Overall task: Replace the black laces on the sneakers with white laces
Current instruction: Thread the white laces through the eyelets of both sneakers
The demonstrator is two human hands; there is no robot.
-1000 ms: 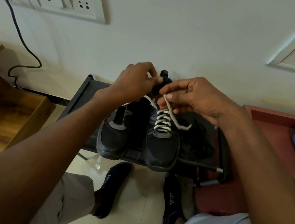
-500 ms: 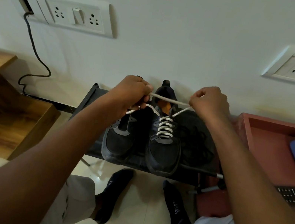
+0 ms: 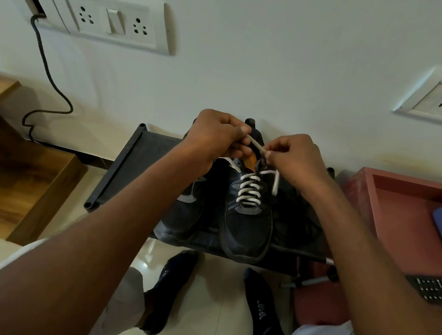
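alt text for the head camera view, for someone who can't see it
Two hands, left hand and right hand, pinch a white lace above the right sneaker, already laced white. The left sneaker sits beside it on a black rack.

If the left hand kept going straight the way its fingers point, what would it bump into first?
Its fingers point right along the white lace, so the left hand would probably meet the right hand first, pinching the same lace close by.

White lace (image 3: 257, 144) between both hands
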